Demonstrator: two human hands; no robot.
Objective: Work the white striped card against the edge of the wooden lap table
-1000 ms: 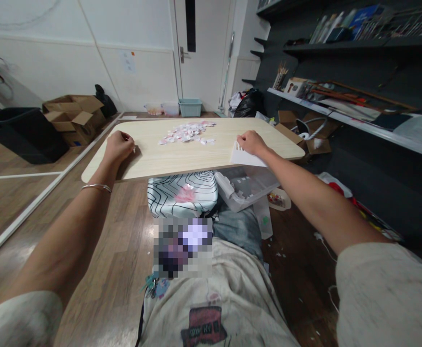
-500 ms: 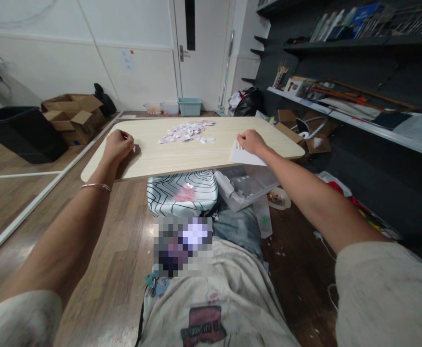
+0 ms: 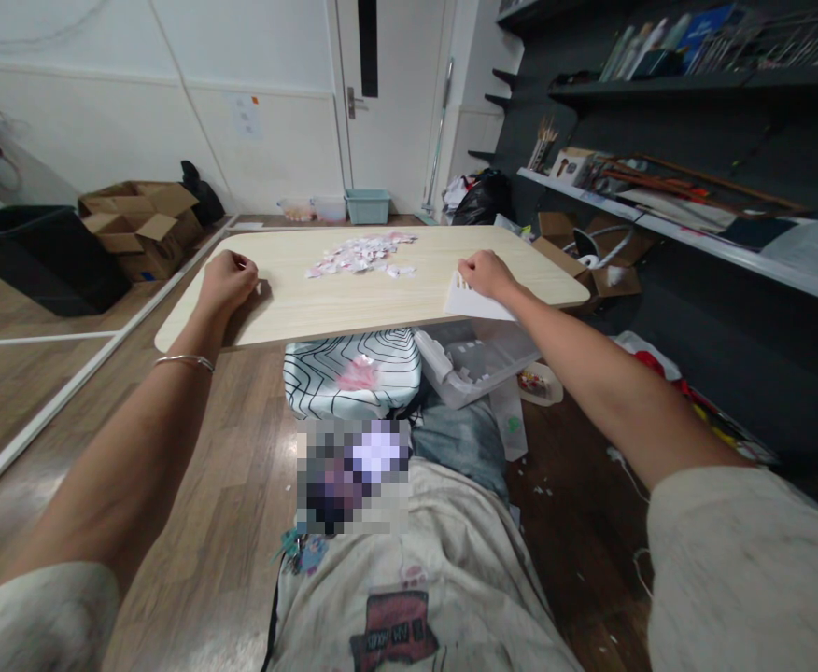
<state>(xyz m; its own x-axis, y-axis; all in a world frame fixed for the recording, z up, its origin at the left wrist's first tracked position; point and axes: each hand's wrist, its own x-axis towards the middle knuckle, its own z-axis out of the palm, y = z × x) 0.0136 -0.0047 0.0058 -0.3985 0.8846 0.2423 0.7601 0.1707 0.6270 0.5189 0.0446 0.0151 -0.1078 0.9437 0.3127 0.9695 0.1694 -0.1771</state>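
A low light-wood table (image 3: 353, 303) stands in front of me. My left hand (image 3: 227, 280) rests on its left part with the fingers curled in; a tiny white scrap peeks out by the fingertips, too small to name. My right hand (image 3: 485, 273) lies on the right part of the table, fingers closed on a white sheet of paper (image 3: 471, 304) that hangs over the near edge. A heap of small pink and white paper scraps (image 3: 363, 255) lies on the table's far middle, between both hands.
Under the table sit a patterned cushion (image 3: 353, 371) and a clear plastic bin (image 3: 475, 359). Open cardboard boxes (image 3: 139, 229) and a black bin (image 3: 37, 257) stand at the left. Dark shelves (image 3: 668, 215) full of supplies line the right wall. A teal basket (image 3: 368, 206) sits by the door.
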